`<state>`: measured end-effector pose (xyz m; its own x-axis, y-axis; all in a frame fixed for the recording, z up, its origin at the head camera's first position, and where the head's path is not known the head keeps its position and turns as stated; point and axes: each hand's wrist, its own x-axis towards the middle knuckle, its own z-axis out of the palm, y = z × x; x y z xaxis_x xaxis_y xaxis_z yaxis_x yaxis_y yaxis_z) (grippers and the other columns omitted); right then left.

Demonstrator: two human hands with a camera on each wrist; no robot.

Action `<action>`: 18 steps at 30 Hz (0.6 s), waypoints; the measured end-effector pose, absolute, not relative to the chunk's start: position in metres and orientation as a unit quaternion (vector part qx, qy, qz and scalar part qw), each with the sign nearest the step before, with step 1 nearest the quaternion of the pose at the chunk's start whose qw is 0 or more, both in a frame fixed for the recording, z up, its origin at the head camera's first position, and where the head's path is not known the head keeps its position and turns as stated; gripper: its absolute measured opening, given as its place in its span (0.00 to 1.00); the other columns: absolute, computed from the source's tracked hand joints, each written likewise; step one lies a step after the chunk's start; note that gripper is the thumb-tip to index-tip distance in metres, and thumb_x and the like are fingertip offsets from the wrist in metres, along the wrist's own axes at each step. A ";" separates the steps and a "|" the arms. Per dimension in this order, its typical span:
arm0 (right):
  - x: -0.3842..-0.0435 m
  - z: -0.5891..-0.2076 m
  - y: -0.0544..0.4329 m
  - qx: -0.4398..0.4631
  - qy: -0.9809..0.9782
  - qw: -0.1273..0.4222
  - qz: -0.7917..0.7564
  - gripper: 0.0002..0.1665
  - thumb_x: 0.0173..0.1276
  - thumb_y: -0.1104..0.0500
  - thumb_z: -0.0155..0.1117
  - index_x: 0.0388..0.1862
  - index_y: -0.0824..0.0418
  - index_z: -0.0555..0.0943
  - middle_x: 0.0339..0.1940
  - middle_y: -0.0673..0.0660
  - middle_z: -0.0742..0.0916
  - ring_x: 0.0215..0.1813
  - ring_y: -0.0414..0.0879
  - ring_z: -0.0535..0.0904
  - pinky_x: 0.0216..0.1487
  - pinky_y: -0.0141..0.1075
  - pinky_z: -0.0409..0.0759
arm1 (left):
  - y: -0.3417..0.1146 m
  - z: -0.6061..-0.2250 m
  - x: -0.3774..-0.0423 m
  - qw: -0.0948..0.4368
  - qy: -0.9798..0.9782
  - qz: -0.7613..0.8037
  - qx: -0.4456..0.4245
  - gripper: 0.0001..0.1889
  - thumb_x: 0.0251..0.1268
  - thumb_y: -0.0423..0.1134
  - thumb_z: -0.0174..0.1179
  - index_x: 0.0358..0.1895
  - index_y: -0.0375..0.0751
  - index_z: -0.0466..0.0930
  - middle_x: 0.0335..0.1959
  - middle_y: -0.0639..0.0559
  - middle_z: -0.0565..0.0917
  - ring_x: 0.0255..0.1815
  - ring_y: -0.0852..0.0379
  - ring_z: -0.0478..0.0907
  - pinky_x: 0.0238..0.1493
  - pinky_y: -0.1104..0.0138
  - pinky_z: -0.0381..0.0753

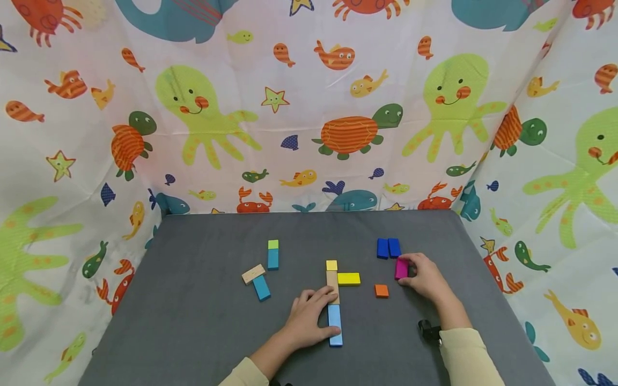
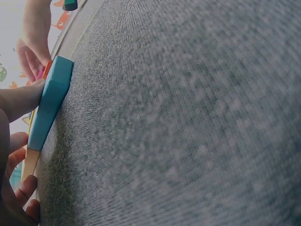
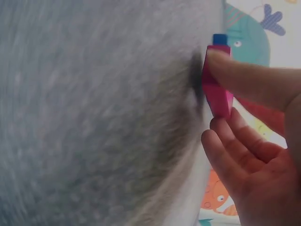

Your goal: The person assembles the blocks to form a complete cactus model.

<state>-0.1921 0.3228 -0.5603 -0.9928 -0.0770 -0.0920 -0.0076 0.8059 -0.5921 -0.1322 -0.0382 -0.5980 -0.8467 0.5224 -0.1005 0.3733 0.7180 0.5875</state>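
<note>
Between the thumb and fingers of my right hand [image 1: 427,277] is a magenta block [image 1: 401,269], pinched beside two dark blue blocks [image 1: 382,248]. The right wrist view also shows the thumb across the magenta block [image 3: 218,96]. My left hand [image 1: 308,319] rests along a column of blocks. Its thumb touches the light blue block [image 1: 335,325], and its fingertips lie by the plain wooden block [image 1: 332,283]. A small yellow block [image 1: 331,265] tops the column, and a longer yellow block [image 1: 348,279] juts to the right. In the left wrist view the thumb is against the blue block [image 2: 54,101].
An orange block [image 1: 381,291] lies between the column and my right hand. To the left are a green block [image 1: 273,244] touching a blue block [image 1: 273,259], and a wooden block [image 1: 253,274] beside another blue block [image 1: 262,288]. A patterned curtain [image 1: 299,177] borders the grey table [image 1: 193,321].
</note>
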 end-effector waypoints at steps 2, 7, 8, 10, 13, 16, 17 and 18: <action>-0.191 -0.557 0.321 -0.024 0.950 0.053 -0.307 0.41 0.63 0.59 0.82 0.71 0.70 0.76 0.66 0.74 0.77 0.59 0.68 0.78 0.61 0.63 0.80 | -0.038 -0.598 -0.132 0.131 0.917 0.287 0.244 0.41 0.65 0.66 0.70 0.80 0.63 0.69 0.83 0.65 0.63 0.74 0.48 0.63 0.66 0.48 0.66; -0.189 -0.548 0.317 -0.023 0.951 0.036 -0.307 0.42 0.64 0.57 0.82 0.73 0.69 0.75 0.66 0.71 0.76 0.61 0.67 0.76 0.60 0.62 0.81 | -0.039 -0.598 -0.133 0.132 0.916 0.290 0.245 0.41 0.65 0.66 0.69 0.80 0.63 0.69 0.83 0.65 0.62 0.75 0.48 0.62 0.67 0.47 0.66; -0.189 -0.547 0.316 -0.024 0.950 0.031 -0.308 0.42 0.63 0.57 0.82 0.73 0.69 0.75 0.66 0.71 0.76 0.60 0.67 0.76 0.59 0.62 0.81 | -0.039 -0.598 -0.133 0.132 0.916 0.291 0.245 0.41 0.65 0.66 0.69 0.80 0.63 0.69 0.83 0.65 0.62 0.75 0.48 0.62 0.67 0.47 0.66; -0.189 -0.543 0.315 -0.027 0.949 0.027 -0.314 0.42 0.63 0.58 0.82 0.72 0.68 0.75 0.66 0.71 0.76 0.60 0.68 0.77 0.58 0.61 0.83 | -0.039 -0.598 -0.133 0.134 0.915 0.291 0.244 0.41 0.65 0.66 0.69 0.80 0.63 0.69 0.83 0.65 0.63 0.75 0.48 0.62 0.67 0.47 0.66; -0.190 -0.540 0.311 -0.030 0.945 0.025 -0.324 0.42 0.62 0.58 0.82 0.72 0.68 0.74 0.67 0.71 0.76 0.61 0.69 0.79 0.57 0.59 0.85 | -0.040 -0.598 -0.133 0.135 0.915 0.291 0.244 0.41 0.65 0.66 0.69 0.80 0.62 0.69 0.83 0.65 0.63 0.74 0.48 0.62 0.66 0.47 0.66; -0.193 -0.537 0.306 -0.035 0.944 0.028 -0.326 0.43 0.63 0.58 0.82 0.73 0.68 0.73 0.68 0.71 0.76 0.61 0.69 0.79 0.57 0.59 0.85 | -0.039 -0.598 -0.133 0.136 0.914 0.292 0.246 0.41 0.65 0.66 0.69 0.80 0.62 0.69 0.83 0.64 0.63 0.74 0.48 0.62 0.66 0.47 0.66; -0.193 -0.536 0.304 -0.038 0.944 0.031 -0.326 0.43 0.64 0.57 0.81 0.74 0.68 0.73 0.69 0.71 0.77 0.62 0.69 0.79 0.57 0.59 0.85 | -0.039 -0.598 -0.133 0.135 0.914 0.293 0.246 0.41 0.65 0.67 0.69 0.80 0.62 0.69 0.83 0.64 0.63 0.74 0.48 0.62 0.66 0.47 0.66; -0.194 -0.535 0.302 -0.041 0.945 0.034 -0.324 0.44 0.64 0.56 0.81 0.74 0.68 0.73 0.69 0.71 0.77 0.62 0.69 0.79 0.57 0.59 0.85 | -0.039 -0.598 -0.133 0.134 0.914 0.292 0.248 0.41 0.65 0.67 0.69 0.80 0.62 0.69 0.83 0.64 0.63 0.74 0.48 0.63 0.66 0.47 0.66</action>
<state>-0.1942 0.3025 -0.5352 -0.9945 -0.0983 -0.0371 -0.0548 0.7864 -0.6153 -0.1326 -0.0392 -0.5982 -0.8411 0.5313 -0.1011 0.3741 0.7066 0.6006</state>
